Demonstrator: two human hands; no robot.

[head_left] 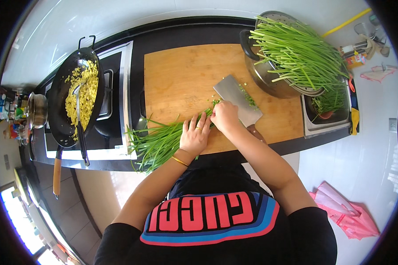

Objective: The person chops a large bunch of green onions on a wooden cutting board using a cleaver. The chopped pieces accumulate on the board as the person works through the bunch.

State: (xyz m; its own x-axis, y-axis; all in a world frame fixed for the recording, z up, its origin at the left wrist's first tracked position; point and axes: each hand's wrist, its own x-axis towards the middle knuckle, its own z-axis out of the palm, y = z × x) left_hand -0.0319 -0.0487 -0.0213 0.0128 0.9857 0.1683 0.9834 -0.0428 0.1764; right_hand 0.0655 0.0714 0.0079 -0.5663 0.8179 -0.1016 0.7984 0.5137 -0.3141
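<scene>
A bundle of long garlic chives [157, 142] lies across the front left of a wooden cutting board [181, 70], its leaves hanging over the front edge. My left hand [195, 134] presses down on the bundle, fingers curved over it. At the bundle's right end my right hand [224, 115] is closed, pinching the chive tips; its fingertips are partly hidden. Just beyond and right of that hand a cleaver [239, 98] lies flat on the board, apart from my fingers, its brown handle [255, 133] toward me. Small chopped green bits [251, 100] cling to the blade and dot the board.
At left, a wok [57, 106] of yellow scrambled egg [82, 95] holds a spatula [80, 128], its wooden handle jutting past the counter. A large steel pot [267, 79] with more chives [300, 53] heaped on top stands back right, beside a sink [311, 129]. A small pot [37, 110] is far left.
</scene>
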